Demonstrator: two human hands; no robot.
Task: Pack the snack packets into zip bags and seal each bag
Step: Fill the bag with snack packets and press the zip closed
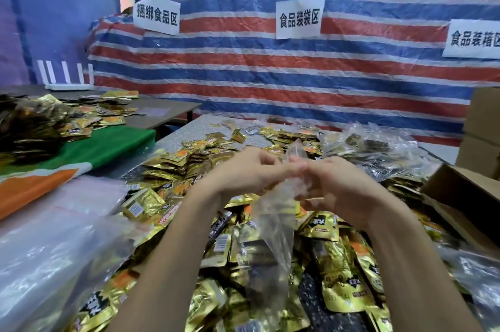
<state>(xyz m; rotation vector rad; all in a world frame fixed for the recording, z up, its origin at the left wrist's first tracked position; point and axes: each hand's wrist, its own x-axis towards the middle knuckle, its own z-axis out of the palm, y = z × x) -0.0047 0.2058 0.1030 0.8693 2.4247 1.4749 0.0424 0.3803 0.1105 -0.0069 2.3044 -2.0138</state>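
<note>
A clear zip bag hangs in front of me, above a big heap of gold and black snack packets that covers the table. My left hand and my right hand meet at the bag's top edge, and both pinch it between fingers and thumb. The bag's upper corner sticks up between my fingertips. Its lower part drapes down over the packets, and I cannot tell whether anything is inside it.
A stack of empty clear zip bags lies at the left. Filled clear bags are piled at the back right. An open cardboard box stands at the right. Another table at the left holds more packets, and a striped tarp hangs behind.
</note>
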